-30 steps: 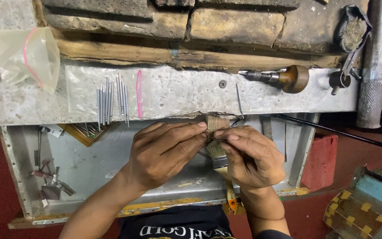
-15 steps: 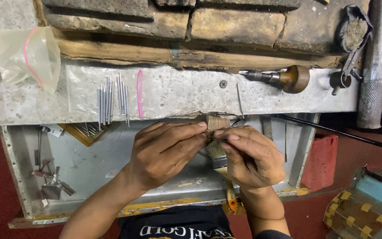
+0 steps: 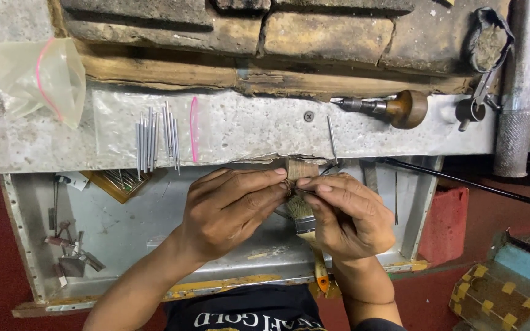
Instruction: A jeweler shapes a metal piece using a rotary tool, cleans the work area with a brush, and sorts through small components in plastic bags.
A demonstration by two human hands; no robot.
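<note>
Right at the near edge of the grey bench, both hands meet over a short wooden peg that juts toward the person. The left hand has its thumb and forefinger pinched shut on a small ring, of which only a sliver shows between the fingertips; its metal and shape are hard to make out. The right hand is closed too, thumb and forefinger pressed tight together against the ring, and a thin dark tool seems to pass between them, though whether it is a graver or a wire I cannot tell.

Under the hands lies a brush with pale bristles and a yellow handle, mostly covered by the right hand. It rests in an open metal drawer, whose far part is cut off by the bench. At the drawer's left sit a few small burrs, too small to read clearly.

Farther off on the bench lie a row of thin steel rods, a pink strip just right of them, and a single needle. To the right rests a wooden-knobbed hand tool; to the far left, a crumpled clear plastic bag.
</note>
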